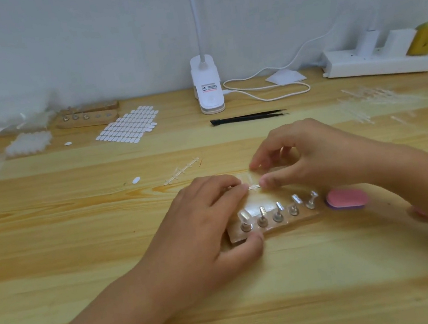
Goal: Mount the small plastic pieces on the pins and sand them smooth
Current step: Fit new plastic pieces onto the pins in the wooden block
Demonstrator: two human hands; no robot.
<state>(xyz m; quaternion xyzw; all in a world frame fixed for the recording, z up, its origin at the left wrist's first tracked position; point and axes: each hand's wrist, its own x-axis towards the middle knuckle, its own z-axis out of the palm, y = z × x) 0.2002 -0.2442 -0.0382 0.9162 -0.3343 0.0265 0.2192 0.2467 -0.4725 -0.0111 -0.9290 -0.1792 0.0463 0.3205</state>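
Mounting step: our left hand (210,218) and right hand (313,157) pinch a clear plastic strip (254,186) between them, just beyond the pin block (273,226); one piece (244,216) sits on the leftmost pin; next, we judge, another must be snapped off and seated; open bench (83,266) lies left and near; the sanding pad (347,198) crowds the block's right end.

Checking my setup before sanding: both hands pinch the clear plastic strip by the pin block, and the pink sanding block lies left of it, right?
Not quite: the head view shows the pink sanding block right of the pin block, not left. The left hand and right hand do pinch the clear plastic strip by it.
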